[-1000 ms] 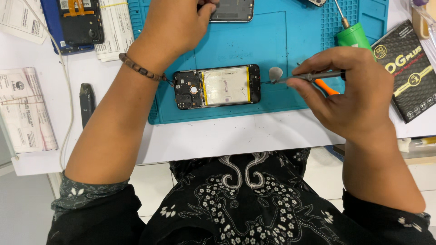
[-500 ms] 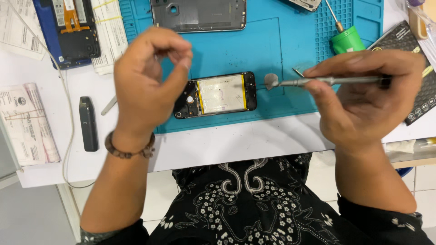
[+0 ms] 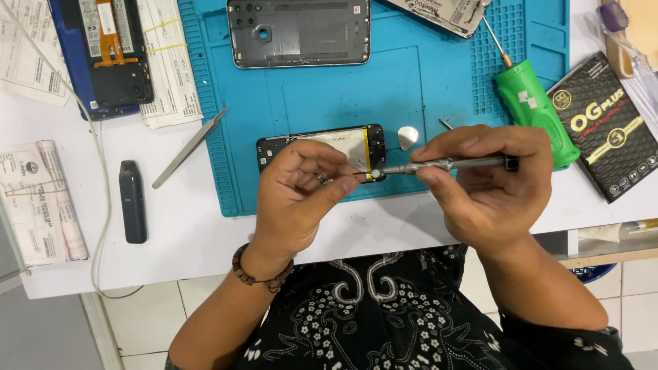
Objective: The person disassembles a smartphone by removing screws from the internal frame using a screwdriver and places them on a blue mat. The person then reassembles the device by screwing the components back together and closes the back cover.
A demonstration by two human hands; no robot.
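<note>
Centrally, the right hand (image 3: 490,185) grips a slim metal screwdriver (image 3: 445,164) level, its tip at the lower right corner of the opened phone (image 3: 322,147) lying near the front edge of the blue mat (image 3: 308,96). The left hand (image 3: 298,195) pinches something small at that tip, fingers (image 3: 329,185) curled; what it is cannot be told. Bare white desk (image 3: 192,226) runs along the frame's lower left, tweezers (image 3: 188,147) straddling the mat's left edge.

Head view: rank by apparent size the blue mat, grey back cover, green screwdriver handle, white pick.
Largest to smallest:
1. blue mat
2. grey back cover
3. green screwdriver handle
4. white pick
None look close.
</note>
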